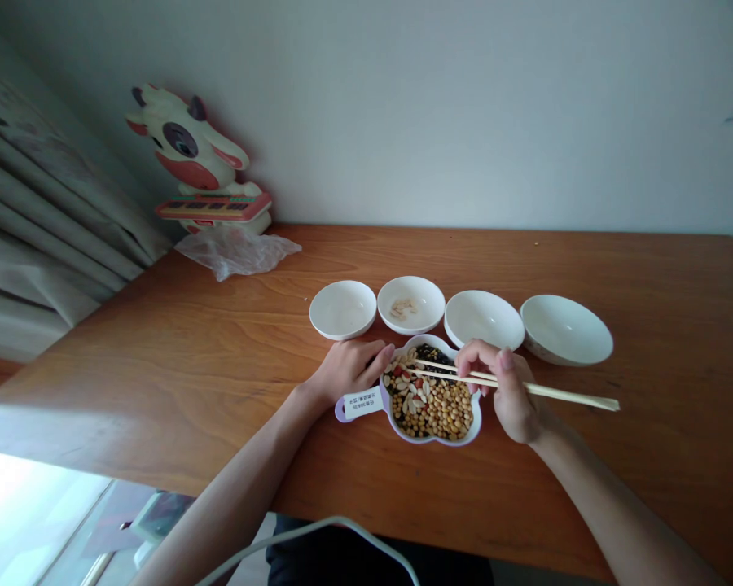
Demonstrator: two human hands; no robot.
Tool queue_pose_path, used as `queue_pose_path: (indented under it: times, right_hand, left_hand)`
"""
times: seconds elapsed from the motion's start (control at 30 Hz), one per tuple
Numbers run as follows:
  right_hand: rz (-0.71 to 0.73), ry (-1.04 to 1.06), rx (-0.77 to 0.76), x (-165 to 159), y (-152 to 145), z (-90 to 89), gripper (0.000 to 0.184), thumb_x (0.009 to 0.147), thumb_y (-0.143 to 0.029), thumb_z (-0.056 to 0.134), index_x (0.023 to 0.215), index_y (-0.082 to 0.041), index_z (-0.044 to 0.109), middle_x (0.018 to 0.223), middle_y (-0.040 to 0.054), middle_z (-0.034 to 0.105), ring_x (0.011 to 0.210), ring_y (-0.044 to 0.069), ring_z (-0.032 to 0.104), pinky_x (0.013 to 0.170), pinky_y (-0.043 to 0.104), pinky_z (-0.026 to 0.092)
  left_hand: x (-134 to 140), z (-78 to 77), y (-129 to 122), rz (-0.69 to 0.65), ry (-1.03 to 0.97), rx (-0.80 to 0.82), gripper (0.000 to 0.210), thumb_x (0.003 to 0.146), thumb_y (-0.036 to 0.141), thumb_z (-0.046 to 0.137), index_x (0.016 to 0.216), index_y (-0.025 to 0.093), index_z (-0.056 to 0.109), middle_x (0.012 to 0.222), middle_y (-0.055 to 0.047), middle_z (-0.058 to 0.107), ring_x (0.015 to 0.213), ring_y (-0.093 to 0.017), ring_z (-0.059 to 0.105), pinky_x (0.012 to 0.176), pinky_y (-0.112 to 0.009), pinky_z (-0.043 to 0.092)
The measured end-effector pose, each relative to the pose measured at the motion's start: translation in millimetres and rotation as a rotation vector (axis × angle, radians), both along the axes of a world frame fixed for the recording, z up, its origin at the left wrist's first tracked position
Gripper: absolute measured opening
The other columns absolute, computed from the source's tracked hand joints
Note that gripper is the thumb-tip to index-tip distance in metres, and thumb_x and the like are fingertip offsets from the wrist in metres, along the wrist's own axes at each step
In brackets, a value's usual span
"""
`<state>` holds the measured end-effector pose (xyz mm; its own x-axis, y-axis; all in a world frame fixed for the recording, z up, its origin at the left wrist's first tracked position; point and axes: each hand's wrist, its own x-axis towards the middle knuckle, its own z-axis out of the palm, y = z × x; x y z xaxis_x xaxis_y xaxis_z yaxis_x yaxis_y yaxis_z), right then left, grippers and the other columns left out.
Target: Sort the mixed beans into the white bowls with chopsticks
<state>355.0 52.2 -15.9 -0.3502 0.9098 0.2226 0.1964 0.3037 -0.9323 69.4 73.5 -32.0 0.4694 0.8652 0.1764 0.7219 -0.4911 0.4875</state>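
Observation:
A lobed white-and-purple bowl [433, 440] with a short handle [342, 409] sits on the table before me. Yellow soybeans [445, 411], pale and reddish peanuts [412, 397] and dark seeds [428, 353] fill it. My left hand [351, 370] lies at its left side, thumb and forefinger closed at the rim; its other fingers are partly hidden. In my right hand [506, 391] is a pair of wooden chopsticks [562, 395], their tips among the peanuts at the bowl's upper left. Whether the tips grip a peanut is too small to tell.
Behind the lobed bowl stands a row of white bowls: a left one [342, 311], one with a few peanut pieces [410, 327], another [485, 316], and a right one [567, 330]. A cow-shaped toy keyboard [213, 207] and a plastic bag [238, 254] are back left. A cable [342, 521] crosses below.

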Motion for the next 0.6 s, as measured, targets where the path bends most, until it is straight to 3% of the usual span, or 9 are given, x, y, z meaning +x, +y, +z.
queue_pose_path:
  times: [0.23,0.6]
  right_hand:
    - [-0.015,-0.069,0.093,-3,-4,3.7,0.053,0.109,-0.051,0.028,0.083,-0.021,0.063,0.070,0.0023,0.057,0.062,0.016,0.053,0.060,0.032,0.039]
    - [-0.029,-0.031,0.029,-11,-9,-5.2,0.058,0.109,-0.055,0.021,0.088,-0.022,0.064,0.070,0.0015,0.055,0.065,0.017,0.052,0.063,0.033,0.039]
  left_hand:
    - [0,0.7,0,-0.009,-0.008,-0.008,0.050,0.110,0.042,0.035,0.073,0.017,0.057,0.069,-0.002,0.062,0.059,-0.011,0.048,0.061,-0.029,0.031]
    - [-1,-0.8,1,-0.001,0.013,-0.037,0.050,0.111,0.044,0.033,0.076,0.017,0.057,0.072,-0.002,0.065,0.064,-0.013,0.053,0.064,-0.030,0.032]
